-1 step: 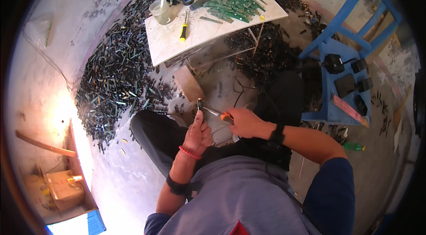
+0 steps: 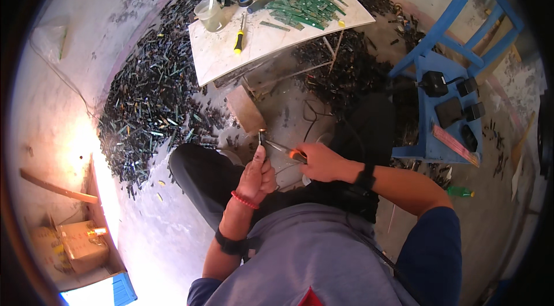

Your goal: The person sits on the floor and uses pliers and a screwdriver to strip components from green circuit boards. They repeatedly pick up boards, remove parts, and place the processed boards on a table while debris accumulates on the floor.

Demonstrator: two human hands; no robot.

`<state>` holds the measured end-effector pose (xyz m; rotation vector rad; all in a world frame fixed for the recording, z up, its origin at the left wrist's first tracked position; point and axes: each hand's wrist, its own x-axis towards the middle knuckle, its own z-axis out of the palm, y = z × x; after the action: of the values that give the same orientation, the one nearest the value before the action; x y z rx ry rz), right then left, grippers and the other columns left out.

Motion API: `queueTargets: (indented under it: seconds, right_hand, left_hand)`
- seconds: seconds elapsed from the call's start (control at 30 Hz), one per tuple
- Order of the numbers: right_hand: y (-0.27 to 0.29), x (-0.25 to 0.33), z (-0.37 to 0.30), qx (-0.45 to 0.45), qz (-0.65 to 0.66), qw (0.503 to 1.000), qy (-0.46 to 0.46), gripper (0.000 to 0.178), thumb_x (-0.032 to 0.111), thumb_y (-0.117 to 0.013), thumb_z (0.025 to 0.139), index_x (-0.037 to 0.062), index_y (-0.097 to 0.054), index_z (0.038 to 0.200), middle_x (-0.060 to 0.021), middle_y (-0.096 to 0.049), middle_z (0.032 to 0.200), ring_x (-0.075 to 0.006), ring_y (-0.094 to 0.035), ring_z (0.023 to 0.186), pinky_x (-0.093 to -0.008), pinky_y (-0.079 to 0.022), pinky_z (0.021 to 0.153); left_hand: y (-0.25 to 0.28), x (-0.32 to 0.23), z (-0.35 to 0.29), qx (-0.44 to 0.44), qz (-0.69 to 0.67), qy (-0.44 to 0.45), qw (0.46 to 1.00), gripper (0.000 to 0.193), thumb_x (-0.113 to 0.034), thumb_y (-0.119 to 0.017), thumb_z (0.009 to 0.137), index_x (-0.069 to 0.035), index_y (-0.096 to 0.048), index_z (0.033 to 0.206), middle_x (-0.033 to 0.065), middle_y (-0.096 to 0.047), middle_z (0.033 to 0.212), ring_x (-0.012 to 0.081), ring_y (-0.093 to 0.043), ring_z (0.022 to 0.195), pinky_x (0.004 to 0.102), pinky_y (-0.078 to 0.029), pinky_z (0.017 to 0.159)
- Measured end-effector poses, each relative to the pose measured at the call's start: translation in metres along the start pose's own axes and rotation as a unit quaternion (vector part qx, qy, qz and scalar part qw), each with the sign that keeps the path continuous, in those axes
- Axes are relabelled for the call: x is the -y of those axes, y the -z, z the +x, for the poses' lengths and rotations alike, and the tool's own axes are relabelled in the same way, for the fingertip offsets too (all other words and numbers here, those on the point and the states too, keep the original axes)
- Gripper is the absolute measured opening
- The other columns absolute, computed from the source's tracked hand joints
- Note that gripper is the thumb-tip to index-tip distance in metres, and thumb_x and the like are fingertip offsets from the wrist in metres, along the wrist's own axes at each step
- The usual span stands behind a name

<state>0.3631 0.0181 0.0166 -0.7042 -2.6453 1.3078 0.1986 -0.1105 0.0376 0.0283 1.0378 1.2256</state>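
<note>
My left hand [image 2: 255,178] is closed, thumb up, around a small narrow piece [image 2: 262,136] whose upper end sticks out above the thumb. That piece looks dark with a metallic edge; its exact kind is too small to make out. In my right hand [image 2: 325,162] is a screwdriver-like tool [image 2: 298,156] with an orange and black handle. Its metal shaft points left, and the tip meets or nearly meets the piece above my left thumb. Just beyond both hands, a brownish block [image 2: 244,109] lies over the floor. My fingers hide the lower part of the held piece.
Ahead stands a low white table [image 2: 213,63] bearing green strips [image 2: 306,6], a plastic cup [image 2: 211,16], a tape roll [image 2: 245,1] and a yellow-black screwdriver [image 2: 239,37]. Dark strips [image 2: 153,92] heap around it. A blue chair [image 2: 430,63] at right carries black devices [image 2: 448,111].
Both hands and the tool have shifted very slightly to the right. The grips look the same.
</note>
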Motion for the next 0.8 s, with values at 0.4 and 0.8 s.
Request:
queueTargets:
  seconds: [0.4,0.8]
  right_hand:
    - [0.044,0.042,-0.040,0.040,0.077,0.995,-0.047,0.028,0.012,-0.056,0.075,-0.0042,-0.054,0.098,-0.0207,-0.055,0.070,-0.0335,-0.056,0.063,-0.0383,-0.045,0.059]
    - [0.032,0.034,-0.025,0.070,0.014,0.992,-0.108,0.032,0.020,-0.053,0.077,-0.0067,-0.052,0.095,-0.0254,-0.057,0.075,-0.0433,-0.056,0.076,-0.0458,-0.045,0.068]
  left_hand:
    - [-0.014,-0.002,-0.027,0.078,0.058,0.024,0.995,0.047,-0.052,-0.044,0.091,-0.012,-0.037,0.067,-0.0029,-0.032,0.051,0.0061,-0.023,0.042,0.0215,-0.019,0.039]
    - [-0.006,0.022,0.007,-0.154,0.392,-0.189,0.887,0.033,-0.023,-0.061,0.087,-0.006,-0.049,0.061,-0.0042,-0.041,0.050,0.0036,-0.034,0.046,0.0250,-0.026,0.039]
